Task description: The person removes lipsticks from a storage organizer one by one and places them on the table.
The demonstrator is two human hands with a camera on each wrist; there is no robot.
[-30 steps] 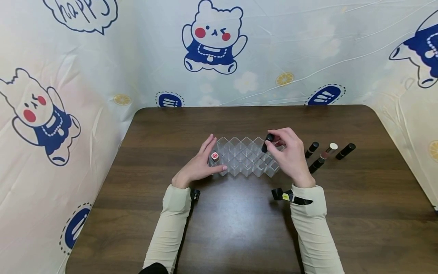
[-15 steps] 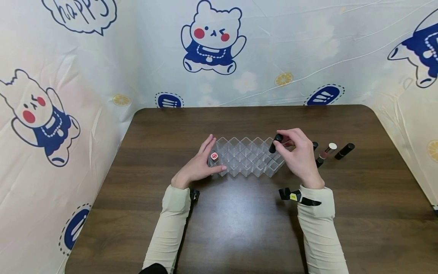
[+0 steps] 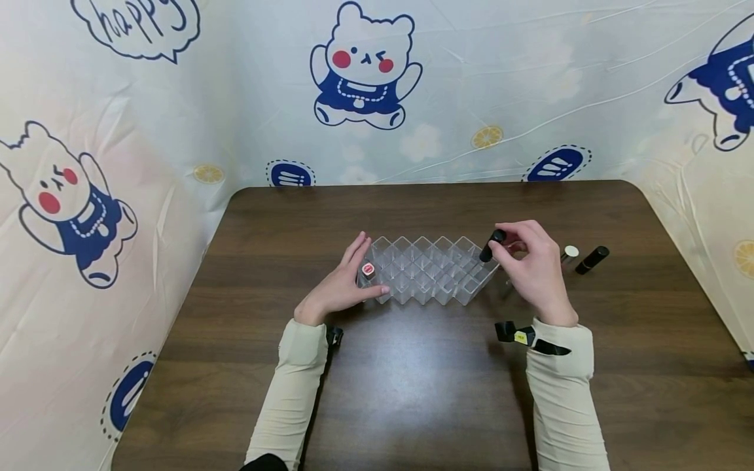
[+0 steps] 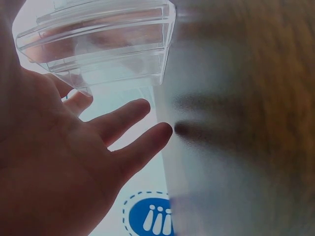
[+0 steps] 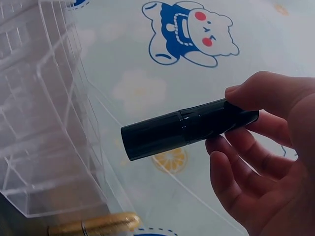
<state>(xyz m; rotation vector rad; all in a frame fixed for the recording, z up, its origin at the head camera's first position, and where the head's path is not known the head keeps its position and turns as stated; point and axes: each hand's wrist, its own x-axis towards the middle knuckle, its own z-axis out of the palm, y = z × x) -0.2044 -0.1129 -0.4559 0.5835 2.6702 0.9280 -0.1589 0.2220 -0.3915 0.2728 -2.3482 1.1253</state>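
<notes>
A clear lipstick organizer (image 3: 424,271) with diamond-shaped compartments stands on the table. At its left end rests my left hand (image 3: 341,281), fingers straight and spread, thumb along the front; in the left wrist view the hand (image 4: 74,142) lies beside the clear wall. A lipstick with a red-and-white end (image 3: 368,269) stands in a left-end compartment. My right hand (image 3: 533,268) pinches a black lipstick tube (image 3: 492,246) between thumb and fingers, tilted, above the organizer's right end. In the right wrist view that tube (image 5: 187,125) shows a seam around its middle.
Right of the right hand lie a black tube (image 3: 592,260) and a white-ended tube (image 3: 569,252), partly hidden by the hand. Low in the right wrist view, a gold tube (image 5: 98,225) lies near the organizer. A printed curtain (image 3: 459,85) hangs behind the table.
My right hand has moved rightward with the black lipstick tube, from over the compartments to the organizer's right end, now covering some tubes on the table. My left hand stays put.
</notes>
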